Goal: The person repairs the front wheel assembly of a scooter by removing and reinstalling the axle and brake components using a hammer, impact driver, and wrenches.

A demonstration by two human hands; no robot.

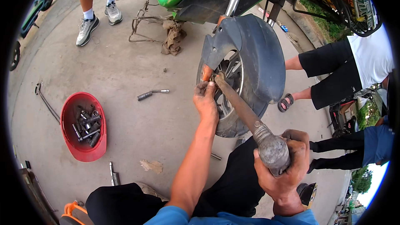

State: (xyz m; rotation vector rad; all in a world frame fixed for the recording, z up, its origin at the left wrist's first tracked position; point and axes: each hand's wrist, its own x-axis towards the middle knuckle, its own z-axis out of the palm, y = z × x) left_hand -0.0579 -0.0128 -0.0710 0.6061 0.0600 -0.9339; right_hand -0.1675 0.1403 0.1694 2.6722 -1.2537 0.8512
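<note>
My right hand (285, 162) is wrapped round the thick grey end of a long-necked ratchet wrench (239, 104), perhaps an air-driven one. Its narrow head reaches the hub of a motorbike's front wheel (227, 125). My left hand (205, 100) is closed beside that head, thumb and fingers pinched at the axle end; what they grip is hidden. Right above the fingers shows the orange-brown lower end of the fork leg (206, 73). A dark grey mudguard (260, 58) covers the wheel's top and right side.
An upturned red hard hat (83, 156) holds several sockets (88, 125). A jointed socket tool (152, 94), another tool (113, 174) and a long bar (48, 104) lie on the concrete. A wire frame with rag (173, 37) stands behind. Bystanders' legs (86, 4) and shorts (333, 62) flank the bike.
</note>
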